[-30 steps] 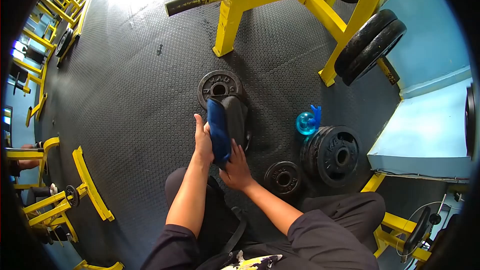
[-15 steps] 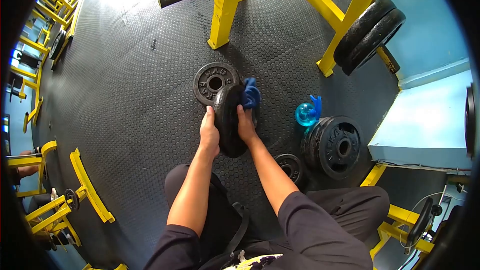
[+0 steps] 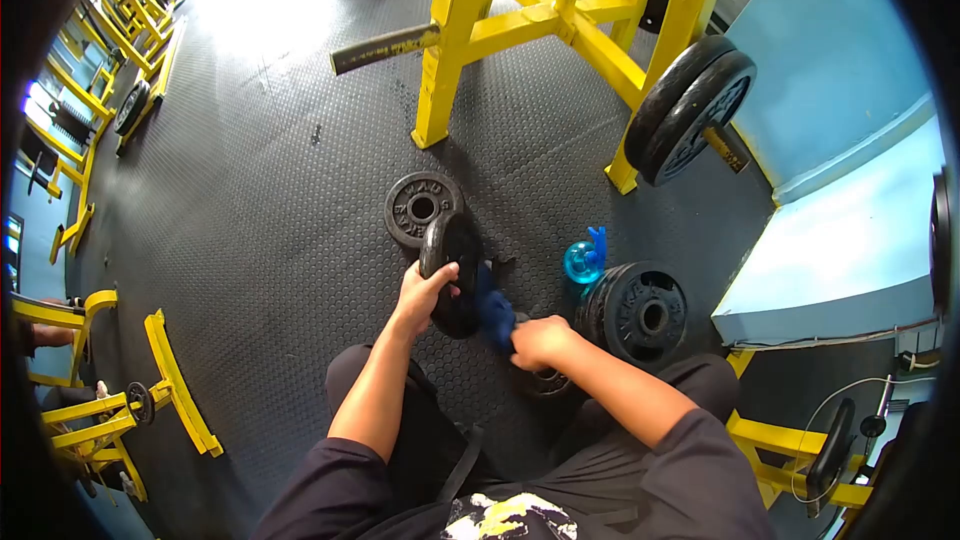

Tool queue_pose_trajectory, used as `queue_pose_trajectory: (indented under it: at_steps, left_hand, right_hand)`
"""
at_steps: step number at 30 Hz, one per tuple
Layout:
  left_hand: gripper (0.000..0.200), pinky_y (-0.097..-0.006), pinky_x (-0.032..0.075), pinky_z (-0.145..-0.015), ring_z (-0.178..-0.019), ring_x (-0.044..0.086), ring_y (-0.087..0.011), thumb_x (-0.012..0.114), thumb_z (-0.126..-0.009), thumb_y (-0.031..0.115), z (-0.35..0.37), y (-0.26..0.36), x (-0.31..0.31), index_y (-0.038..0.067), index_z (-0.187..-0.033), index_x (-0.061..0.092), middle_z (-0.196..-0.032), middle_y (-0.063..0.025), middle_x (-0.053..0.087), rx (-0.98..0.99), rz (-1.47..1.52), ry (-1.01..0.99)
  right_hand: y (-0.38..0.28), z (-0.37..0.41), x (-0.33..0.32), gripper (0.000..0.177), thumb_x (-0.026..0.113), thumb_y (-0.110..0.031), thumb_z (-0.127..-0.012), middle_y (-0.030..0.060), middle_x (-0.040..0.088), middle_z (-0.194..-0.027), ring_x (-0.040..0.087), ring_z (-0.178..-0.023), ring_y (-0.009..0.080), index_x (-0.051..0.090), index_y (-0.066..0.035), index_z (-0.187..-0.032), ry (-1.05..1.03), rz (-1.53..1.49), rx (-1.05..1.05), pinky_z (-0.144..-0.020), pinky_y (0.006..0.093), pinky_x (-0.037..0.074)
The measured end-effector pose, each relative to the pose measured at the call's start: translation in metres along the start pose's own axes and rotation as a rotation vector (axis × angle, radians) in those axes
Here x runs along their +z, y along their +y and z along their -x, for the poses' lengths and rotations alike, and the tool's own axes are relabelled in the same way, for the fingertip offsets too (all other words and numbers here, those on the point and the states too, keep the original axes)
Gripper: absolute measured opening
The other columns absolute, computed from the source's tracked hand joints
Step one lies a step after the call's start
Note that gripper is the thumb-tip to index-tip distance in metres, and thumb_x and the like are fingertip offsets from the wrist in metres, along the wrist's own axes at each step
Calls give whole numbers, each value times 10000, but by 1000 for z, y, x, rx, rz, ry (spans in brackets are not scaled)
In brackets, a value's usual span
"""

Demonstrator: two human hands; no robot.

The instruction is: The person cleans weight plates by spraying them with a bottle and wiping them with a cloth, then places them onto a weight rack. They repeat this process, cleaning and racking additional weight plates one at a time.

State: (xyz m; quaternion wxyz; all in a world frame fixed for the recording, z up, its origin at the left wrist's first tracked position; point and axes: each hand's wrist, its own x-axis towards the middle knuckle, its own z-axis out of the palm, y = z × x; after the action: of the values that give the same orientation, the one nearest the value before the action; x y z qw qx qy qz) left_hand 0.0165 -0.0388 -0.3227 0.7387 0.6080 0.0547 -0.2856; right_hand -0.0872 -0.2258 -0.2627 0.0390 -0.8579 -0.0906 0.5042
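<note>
A black weight plate stands on edge, gripped on its left side by my left hand, thumb over the rim. My right hand is closed on a dark blue cloth, which hangs beside the plate's right side. Behind the held plate, another round plate with raised lettering lies flat on the floor. Partly hidden under my right hand is a smaller plate. To the right stand several large plates on edge, with a blue spray bottle beside them.
A yellow rack rises ahead, with two black plates on its right peg and a bare peg at left. A light blue wall is at right. More yellow machines line the left side.
My right hand has left the held plate and moved right and down, taking the blue cloth with it. My left hand still holds the plate. The view has shifted, showing more of the rack.
</note>
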Motion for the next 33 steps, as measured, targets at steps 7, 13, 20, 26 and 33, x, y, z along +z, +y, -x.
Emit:
queue_pose_trajectory:
  at_steps: [7, 13, 20, 26, 33]
  left_hand:
    - [206, -297, 515, -598, -627, 618, -159, 726, -828, 82, 21, -13, 25, 32, -967, 582, -798, -62, 623, -66, 43, 59]
    - [170, -301, 512, -569, -603, 609, -153, 701, -813, 58, 56, -19, 73, 47, -917, 567, -765, -53, 619, -95, 26, 197]
    - [200, -315, 517, -602, -628, 611, -173, 663, -803, 38, 192, 36, 108, 51, -975, 562, -762, -60, 603, -369, 131, 172]
    - [237, -315, 520, -664, -675, 625, -176, 665, -804, 31, 337, 161, 162, 38, -1023, 573, -794, -62, 616, -601, 86, 189]
    - [248, -309, 514, -703, -696, 627, -176, 686, -806, 45, 448, 344, 209, 17, -1026, 574, -808, -62, 625, -561, 85, 175]
  right_hand:
    - [24, 68, 15, 412, 598, -427, -881, 126, 693, -1151, 630, -1125, 313, 714, -92, -1089, 421, -378, -60, -925, 437, 472]
    - [33, 53, -13, 369, 586, -329, -861, 144, 685, -1190, 639, -1145, 286, 720, -109, -1126, 295, -258, 155, -968, 420, 471]
    - [48, 29, 42, 512, 514, -438, -882, 229, 645, -1197, 606, -1143, 397, 688, -21, -1122, 325, -857, 165, -971, 467, 484]
    - [-3, 131, 108, 811, 361, -759, -875, 190, 622, -1283, 561, -1179, 399, 630, -103, -1268, -210, -1839, 300, -1089, 577, 290]
    - [-89, 319, 33, 851, 355, -785, -874, 111, 658, -1245, 605, -1140, 281, 612, -88, -1288, -485, -2376, -144, -1050, 435, 408]
